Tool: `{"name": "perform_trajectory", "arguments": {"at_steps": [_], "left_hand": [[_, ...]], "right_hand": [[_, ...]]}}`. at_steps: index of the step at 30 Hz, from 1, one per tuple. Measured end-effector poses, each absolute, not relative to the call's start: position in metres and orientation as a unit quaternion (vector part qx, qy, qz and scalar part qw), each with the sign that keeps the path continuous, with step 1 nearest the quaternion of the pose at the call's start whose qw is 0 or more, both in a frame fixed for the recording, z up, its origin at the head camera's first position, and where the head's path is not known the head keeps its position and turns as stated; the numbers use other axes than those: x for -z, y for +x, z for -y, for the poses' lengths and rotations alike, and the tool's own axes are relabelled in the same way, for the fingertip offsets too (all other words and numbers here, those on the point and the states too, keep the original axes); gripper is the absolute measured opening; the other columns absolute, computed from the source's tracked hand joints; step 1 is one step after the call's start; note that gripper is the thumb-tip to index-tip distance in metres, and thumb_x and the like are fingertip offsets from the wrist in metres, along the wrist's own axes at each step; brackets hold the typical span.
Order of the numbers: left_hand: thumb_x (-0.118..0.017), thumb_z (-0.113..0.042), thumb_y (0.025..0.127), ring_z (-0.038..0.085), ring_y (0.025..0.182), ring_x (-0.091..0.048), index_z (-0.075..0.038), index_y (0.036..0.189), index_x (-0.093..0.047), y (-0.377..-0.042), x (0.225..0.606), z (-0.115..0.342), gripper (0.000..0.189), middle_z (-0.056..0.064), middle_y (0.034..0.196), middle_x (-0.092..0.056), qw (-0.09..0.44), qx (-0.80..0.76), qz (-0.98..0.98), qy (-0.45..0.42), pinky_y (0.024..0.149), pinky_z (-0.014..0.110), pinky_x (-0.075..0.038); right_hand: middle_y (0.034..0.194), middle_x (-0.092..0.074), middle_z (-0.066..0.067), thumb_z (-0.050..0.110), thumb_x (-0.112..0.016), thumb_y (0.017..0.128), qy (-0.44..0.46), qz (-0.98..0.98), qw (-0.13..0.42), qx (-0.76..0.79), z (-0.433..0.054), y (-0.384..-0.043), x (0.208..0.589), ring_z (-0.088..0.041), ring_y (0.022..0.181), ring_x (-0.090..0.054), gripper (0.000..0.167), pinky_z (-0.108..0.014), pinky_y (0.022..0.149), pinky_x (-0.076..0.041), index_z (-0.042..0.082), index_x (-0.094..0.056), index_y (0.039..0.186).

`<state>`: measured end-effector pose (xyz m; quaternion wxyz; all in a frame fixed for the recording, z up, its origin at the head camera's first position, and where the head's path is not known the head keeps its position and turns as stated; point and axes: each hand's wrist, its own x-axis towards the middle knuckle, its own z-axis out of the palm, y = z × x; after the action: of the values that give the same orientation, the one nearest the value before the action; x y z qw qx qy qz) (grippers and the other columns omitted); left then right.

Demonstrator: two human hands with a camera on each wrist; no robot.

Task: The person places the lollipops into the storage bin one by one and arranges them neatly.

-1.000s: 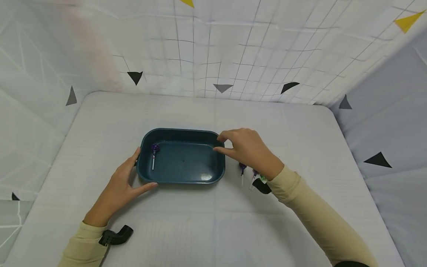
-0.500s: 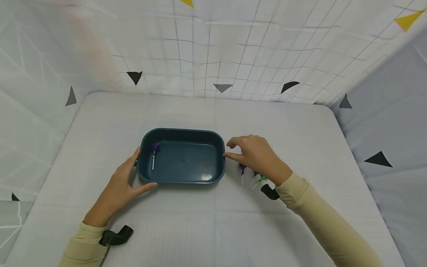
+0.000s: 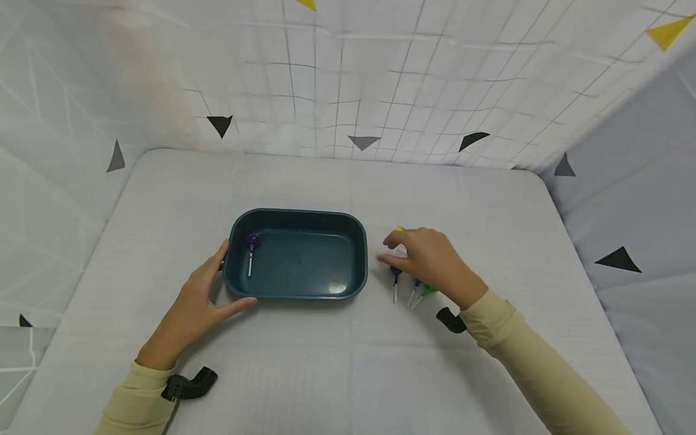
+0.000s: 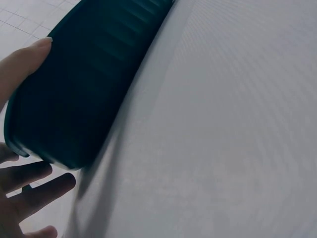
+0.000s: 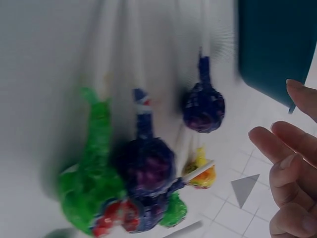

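A dark teal plastic tub [image 3: 299, 281] holds one purple-wrapped lollipop [image 3: 253, 241] near its left end. At the tub's front-left corner is my left hand [image 3: 187, 317], thumb along the front wall and straight, spread fingers at the left end. My right hand [image 3: 435, 260] hovers right of the tub over a cluster of lollipops, thumb and forefinger apart with nothing between them. Two purple lollipops [image 5: 203, 109], a large green lollipop [image 5: 86, 183] and a yellow lollipop [image 5: 203, 176] show in the right wrist view. A smaller green lollipop [image 5: 174, 210] is partly hidden.
The table [image 3: 304, 368] has a white cover, and a gridded white curtain [image 3: 380, 72] hangs behind it. Black wrist cameras [image 3: 190, 383] sit on both sleeves; the right one is close beside the lollipop sticks.
My right hand has moved right and toward me, from the tub's right rim to above the lollipops, and the yellow one now shows behind it. The left hand and tub stay put.
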<state>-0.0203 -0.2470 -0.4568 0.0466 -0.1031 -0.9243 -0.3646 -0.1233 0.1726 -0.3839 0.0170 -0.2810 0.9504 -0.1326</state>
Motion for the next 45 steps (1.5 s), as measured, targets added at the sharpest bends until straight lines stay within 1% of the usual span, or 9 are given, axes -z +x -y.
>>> {"name": "perform_trajectory", "arguments": {"at_steps": [7,10,14,18,21,27,32,40,45], "left_hand": [[-0.095,-0.033,0.074,0.049,0.150,-0.035,-0.017,0.167,-0.015,-0.020,0.457,0.247,0.124,0.019,0.168,-0.031,0.047,0.365,0.924,-0.103,0.113,0.073,-0.036],[-0.095,-0.032,0.074,0.049,0.150,-0.035,-0.017,0.167,-0.015,-0.020,0.456,0.247,0.124,0.019,0.168,-0.031,0.044,0.366,0.924,-0.101,0.112,0.073,-0.036],[-0.094,-0.033,0.074,0.049,0.150,-0.035,-0.016,0.167,-0.015,-0.020,0.456,0.247,0.123,0.020,0.168,-0.031,0.041,0.367,0.924,-0.101,0.113,0.073,-0.036],[-0.094,-0.033,0.075,0.049,0.151,-0.034,-0.016,0.167,-0.015,-0.021,0.456,0.247,0.123,0.019,0.168,-0.030,0.041,0.368,0.923,-0.101,0.113,0.072,-0.036],[-0.095,-0.032,0.074,0.049,0.151,-0.034,-0.015,0.167,-0.016,-0.021,0.457,0.247,0.123,0.019,0.168,-0.031,0.044,0.369,0.923,-0.103,0.113,0.072,-0.036],[-0.095,-0.032,0.073,0.049,0.150,-0.036,-0.015,0.167,-0.016,-0.021,0.458,0.247,0.123,0.019,0.168,-0.032,0.049,0.365,0.924,-0.104,0.113,0.072,-0.036],[-0.095,-0.033,0.073,0.049,0.150,-0.035,-0.016,0.167,-0.016,-0.021,0.458,0.247,0.124,0.019,0.168,-0.032,0.047,0.362,0.925,-0.101,0.113,0.073,-0.036],[-0.095,-0.033,0.073,0.049,0.150,-0.036,-0.016,0.167,-0.016,-0.021,0.458,0.247,0.124,0.019,0.168,-0.032,0.045,0.363,0.925,-0.100,0.112,0.073,-0.036],[-0.095,-0.032,0.073,0.049,0.150,-0.036,-0.016,0.167,-0.016,-0.021,0.457,0.246,0.124,0.020,0.168,-0.032,0.046,0.365,0.924,-0.102,0.112,0.073,-0.036]], "right_hand": [[0.101,-0.081,0.001,0.041,-0.079,0.091,-0.256,-0.958,0.047,0.122,-0.180,-0.120,0.389,-0.025,0.091,-0.075,0.034,-0.041,0.071,-0.060,0.013,-0.078,0.109],[0.101,-0.081,0.001,0.040,-0.079,0.091,-0.252,-0.959,0.051,0.121,-0.183,-0.119,0.391,-0.026,0.094,-0.074,0.033,-0.043,0.073,-0.060,0.013,-0.078,0.110],[0.100,-0.081,0.003,0.038,-0.080,0.090,-0.251,-0.960,0.049,0.117,-0.188,-0.117,0.397,-0.024,0.093,-0.072,0.030,-0.043,0.071,-0.059,0.014,-0.078,0.108],[0.099,-0.081,0.004,0.037,-0.082,0.089,-0.252,-0.959,0.053,0.118,-0.192,-0.115,0.403,-0.020,0.087,-0.071,0.029,-0.038,0.066,-0.057,0.015,-0.078,0.107],[0.099,-0.081,0.004,0.037,-0.082,0.088,-0.250,-0.959,0.060,0.118,-0.194,-0.115,0.405,-0.017,0.080,-0.070,0.028,-0.033,0.062,-0.054,0.015,-0.078,0.106],[0.098,-0.081,0.003,0.036,-0.084,0.087,-0.244,-0.960,0.066,0.121,-0.195,-0.114,0.408,-0.010,0.065,-0.060,0.028,-0.026,0.054,-0.046,0.015,-0.078,0.105],[0.095,-0.081,0.003,0.035,-0.084,0.087,-0.244,-0.960,0.066,0.120,-0.195,-0.114,0.410,-0.008,0.061,-0.054,0.026,-0.025,0.052,-0.042,0.016,-0.079,0.104],[0.095,-0.081,0.005,0.033,-0.085,0.086,-0.255,-0.957,0.064,0.121,-0.195,-0.112,0.412,-0.011,0.073,-0.068,0.022,-0.028,0.058,-0.050,0.017,-0.080,0.100],[0.095,-0.081,0.005,0.033,-0.085,0.086,-0.252,-0.957,0.071,0.122,-0.194,-0.112,0.413,-0.011,0.075,-0.068,0.022,-0.027,0.058,-0.050,0.017,-0.081,0.102]]}}
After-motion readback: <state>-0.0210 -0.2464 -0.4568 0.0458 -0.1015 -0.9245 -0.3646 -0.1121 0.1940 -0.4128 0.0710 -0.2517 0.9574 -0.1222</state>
